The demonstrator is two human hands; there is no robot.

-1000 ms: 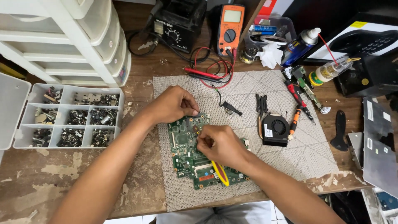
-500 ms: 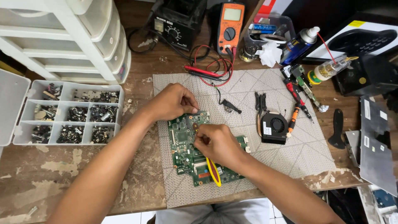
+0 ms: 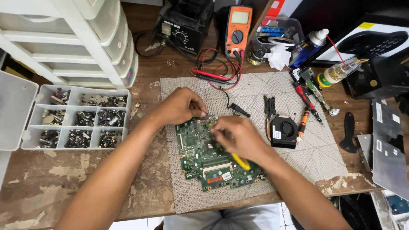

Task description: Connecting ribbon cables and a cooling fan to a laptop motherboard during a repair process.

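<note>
Your bench is a worn wooden table (image 3: 85,187) with flaking paint, and a grey woven work mat (image 3: 298,162) covers its middle so that small parts cannot roll away. On the mat lies a green laptop motherboard (image 3: 208,157), flat and component side up, squarely in front of you where both hands reach it.

Your left hand (image 3: 179,106) rests on the board's upper left corner, fingers curled down onto the edge, seemingly to pin the board so it does not slide. Your right hand (image 3: 238,136) is closed around a yellow-handled tool (image 3: 240,162), probably a small screwdriver, its tip hidden under your fingers over the board's upper middle; the handle sticks out toward you.

A cooling fan with its heat pipe (image 3: 283,130) sits apart from the board on the mat's right. Beyond it lie an orange-handled driver (image 3: 303,121) and other hand tools. The compartment tray of small parts (image 3: 76,121) stands open just left of the mat, near your holding hand. An orange multimeter (image 3: 238,30) with red and black leads sits at the back.
</note>
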